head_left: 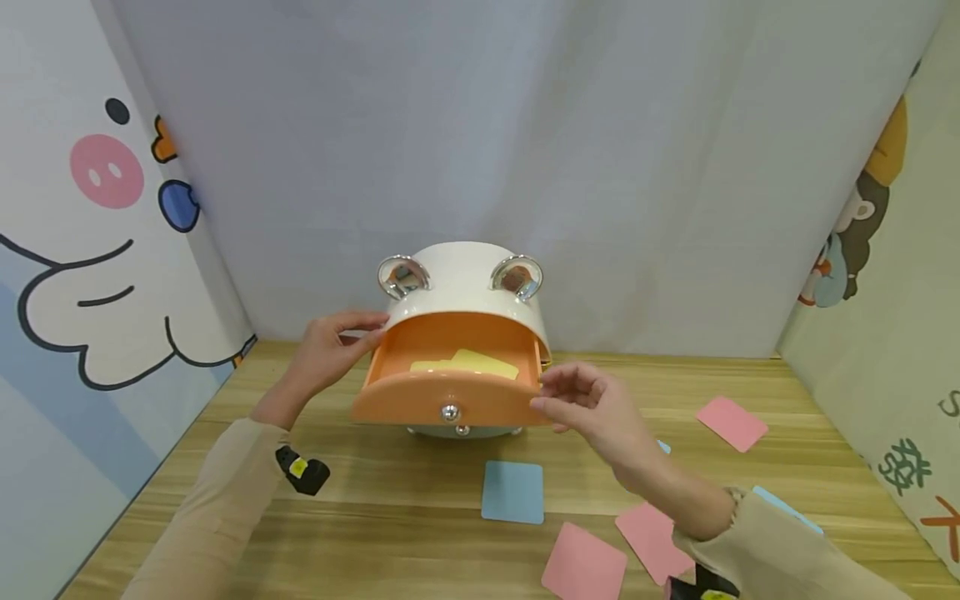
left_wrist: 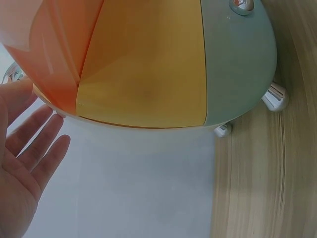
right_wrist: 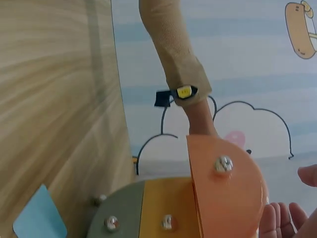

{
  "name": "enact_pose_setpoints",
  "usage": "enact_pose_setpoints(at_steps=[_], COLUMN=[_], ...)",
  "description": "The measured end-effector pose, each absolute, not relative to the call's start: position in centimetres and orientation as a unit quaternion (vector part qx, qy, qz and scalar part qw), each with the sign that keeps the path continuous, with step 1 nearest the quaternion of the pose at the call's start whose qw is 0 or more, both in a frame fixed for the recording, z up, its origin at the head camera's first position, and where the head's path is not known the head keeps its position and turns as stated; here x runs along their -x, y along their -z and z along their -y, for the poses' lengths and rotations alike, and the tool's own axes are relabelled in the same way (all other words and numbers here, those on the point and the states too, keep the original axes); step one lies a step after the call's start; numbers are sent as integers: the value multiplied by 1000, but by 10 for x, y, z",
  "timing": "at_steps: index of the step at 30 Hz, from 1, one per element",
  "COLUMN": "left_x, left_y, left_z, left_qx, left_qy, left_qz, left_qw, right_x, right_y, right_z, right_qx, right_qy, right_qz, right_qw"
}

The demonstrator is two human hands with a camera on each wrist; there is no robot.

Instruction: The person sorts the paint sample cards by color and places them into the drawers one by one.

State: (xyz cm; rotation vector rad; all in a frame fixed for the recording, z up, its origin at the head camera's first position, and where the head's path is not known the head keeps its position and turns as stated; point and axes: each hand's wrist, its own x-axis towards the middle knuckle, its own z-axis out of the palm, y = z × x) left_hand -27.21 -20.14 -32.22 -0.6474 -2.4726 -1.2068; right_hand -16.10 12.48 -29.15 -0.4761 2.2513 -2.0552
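Observation:
A small frog-shaped drawer cabinet [head_left: 467,279] with a white shell and two silver ring eyes stands on the table. Its top orange drawer [head_left: 405,400] is pulled out, with yellow cards [head_left: 483,363] lying inside. My left hand [head_left: 330,348] touches the shell's left edge; in the left wrist view its fingers [left_wrist: 52,161] are straight and spread beside the shell. At the drawer front's right end is my right hand [head_left: 592,408], fingers loosely bent. The right wrist view shows those fingertips [right_wrist: 277,218] right by the orange edge, the thumb held apart.
On the wooden table [head_left: 360,533] lie a blue card [head_left: 512,492] in front of the cabinet and pink cards [head_left: 585,562] to the right. Another pink card [head_left: 732,423] lies farther right. A grey curtain [head_left: 637,167] hangs behind, with cartoon-printed panels at both sides.

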Motion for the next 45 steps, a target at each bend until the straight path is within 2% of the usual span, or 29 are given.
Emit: enact_pose_setpoints(at_steps=[6, 17, 28, 39, 45], left_x=[273, 273, 274, 274, 273], left_y=[321, 322, 323, 323, 322], left_z=[201, 201, 201, 201, 201], left_qx=[222, 228, 224, 223, 220], left_qy=[421, 421, 420, 426, 427], left_qz=[865, 864, 865, 861, 862], left_qw=[156, 157, 159, 162, 160], right_x=[147, 156, 167, 174, 174], right_y=[313, 348, 361, 362, 344], right_z=[-95, -55, -43, -41, -38], right_qx=[182, 161, 240, 249, 240], right_qy=[673, 688, 620, 614, 607], right_qz=[-716, -704, -721, -713, -719], right_qw=[18, -73, -194, -230, -239])
